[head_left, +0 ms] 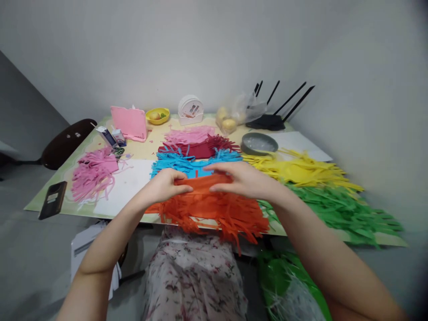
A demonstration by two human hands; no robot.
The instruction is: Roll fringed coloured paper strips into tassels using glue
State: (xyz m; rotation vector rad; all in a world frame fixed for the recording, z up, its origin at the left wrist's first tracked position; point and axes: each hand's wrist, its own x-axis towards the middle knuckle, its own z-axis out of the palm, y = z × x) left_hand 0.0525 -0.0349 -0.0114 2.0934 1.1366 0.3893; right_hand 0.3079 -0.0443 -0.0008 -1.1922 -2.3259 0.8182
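Against a plain grey wall (pixel 200 49), a patterned tabletop (pixel 154 145) carries a sky-blue fringed bundle (pixel 170 161), with crimson fringe (pixel 195 151) behind it and yellow fringe (pixel 297 170) to its right. Just in front of that blue bundle lies the orange fringed bundle (pixel 210 205), its top band held between the thumb and fingers of left hand (pixel 165 182) and right hand (pixel 242 180) alike. It looks light and limp, its strips prone to tangling, so the uncut band seems the best hold

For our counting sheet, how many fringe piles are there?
7: orange pile in front; blue, red and pink behind it; another pink left; yellow and green right. Others may hide underneath.
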